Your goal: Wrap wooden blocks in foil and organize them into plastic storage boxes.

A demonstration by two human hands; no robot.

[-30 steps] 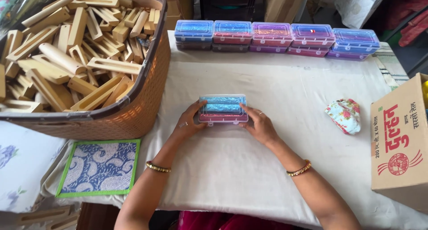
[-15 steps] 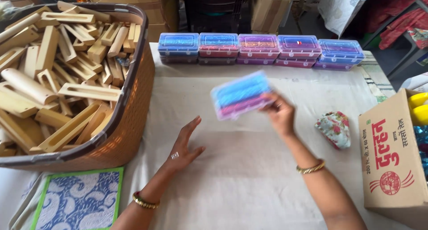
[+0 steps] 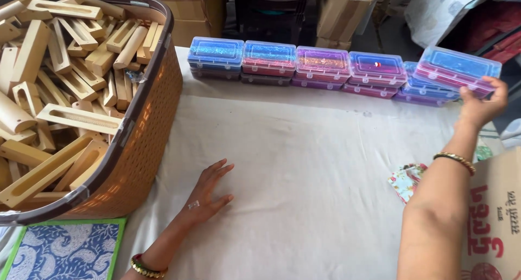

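1. Right hand (image 3: 480,103): fingers clasped round the right end of a clear plastic lidded box with blue and pink contents (image 3: 458,69), held tilted in the air just above the right end of the box row; a gold bangle (image 3: 455,159) sits on the wrist
2. Left hand (image 3: 209,189): fingers spread and relaxed, palm down flat on the white cloth-covered table (image 3: 304,166), holding nothing; a beaded bangle (image 3: 144,266) on the wrist
3. Row of clear plastic boxes with blue, red and purple fillings (image 3: 296,68): stacked in twos along the far table edge, touching side by side
4. Brown woven plastic basket (image 3: 144,144): near the left hand, filled with slotted pale wooden blocks (image 3: 59,84)
5. Small floral pouch (image 3: 406,179): on the cloth beside the right forearm
6. Brown cardboard carton with red print (image 3: 496,215): at the lower right
7. Blue patterned mat with green border (image 3: 65,253): lower left, below the basket
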